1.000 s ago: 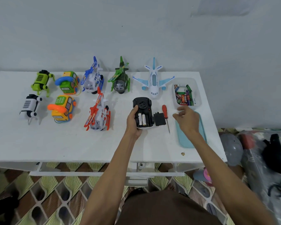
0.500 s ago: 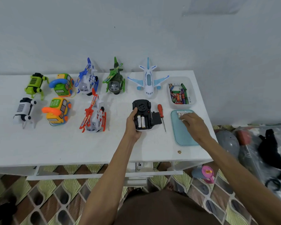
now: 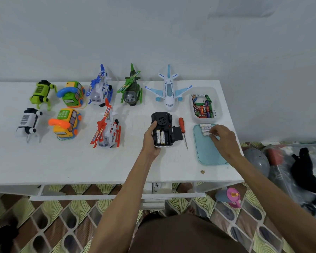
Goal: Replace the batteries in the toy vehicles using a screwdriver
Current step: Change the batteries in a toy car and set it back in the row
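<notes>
- The black toy car (image 3: 161, 128) lies belly-up on the white table (image 3: 80, 161), toward its right side. It is a hard moulded plastic shell. I judge it light and apt to skid on the smooth top, so it wants bracing at the flanks, clear of the wheels.
- Its battery bay is open, with two white cells (image 3: 160, 137) side by side. The slot to their right looks empty.
- My left hand (image 3: 150, 141) grips the car from its near-left side, thumb up along the edge.
- The loose black cover (image 3: 178, 133), thin and stiff, lies against the car's right side.
- The screwdriver (image 3: 182, 127), with an orange handle and a slim steel shaft, lies untouched just beside the cover.
- The fresh batteries (image 3: 204, 129) are small, smooth cylinders that roll easily. They sit in a row at the far end of the teal tray (image 3: 208, 154) and are best pinched across the middle.
- My right hand (image 3: 224, 141) has its fingers curled down onto them. I cannot tell whether it has one.
- Beyond the tray, a white tub (image 3: 219, 106) holds mixed coloured batteries.
</notes>
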`<state>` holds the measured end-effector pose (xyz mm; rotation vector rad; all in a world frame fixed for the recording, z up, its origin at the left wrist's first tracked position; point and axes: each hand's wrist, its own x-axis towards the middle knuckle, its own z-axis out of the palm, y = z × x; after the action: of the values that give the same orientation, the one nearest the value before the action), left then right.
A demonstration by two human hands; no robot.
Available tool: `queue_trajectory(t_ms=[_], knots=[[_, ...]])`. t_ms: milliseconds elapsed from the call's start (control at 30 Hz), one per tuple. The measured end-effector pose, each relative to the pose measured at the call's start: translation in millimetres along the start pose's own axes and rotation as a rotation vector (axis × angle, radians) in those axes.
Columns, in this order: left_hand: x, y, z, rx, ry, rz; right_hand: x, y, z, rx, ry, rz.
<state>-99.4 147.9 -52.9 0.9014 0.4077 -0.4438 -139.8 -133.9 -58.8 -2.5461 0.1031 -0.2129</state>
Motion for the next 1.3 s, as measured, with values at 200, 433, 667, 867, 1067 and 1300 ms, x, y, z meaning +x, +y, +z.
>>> queue_trajectory(t_ms=[200,433,667,867,1067,1300], knots=[[2.1,-1.1,-1.5,-0.004,-0.015,0.004,-1.7,-5.2,1.9,0.008,-0.01,0.008],[2.8,-1.7,-1.8,0.007,-0.014,-0.001,-4.1,-22.2,7.0,-0.035,0.104,-0.033],[2.8,-2.7,-0.7,0.008,-0.007,0.007,-8.5,-87.4,16.4,0.153,0.041,-0.139],[1.4,-3.3,-1.0,-0.014,-0.036,0.003,-9.3,-133.6,38.9,0.117,-0.066,-0.139],[4.6,-8.7,-4.3,0.016,-0.03,0.059,-13.1,-157.3,48.3,-0.008,-0.087,-0.077],[10.4,-15.2,-5.7,0.061,-0.004,0.085,-10.7,-177.5,47.5,-0.138,-0.251,0.12]])
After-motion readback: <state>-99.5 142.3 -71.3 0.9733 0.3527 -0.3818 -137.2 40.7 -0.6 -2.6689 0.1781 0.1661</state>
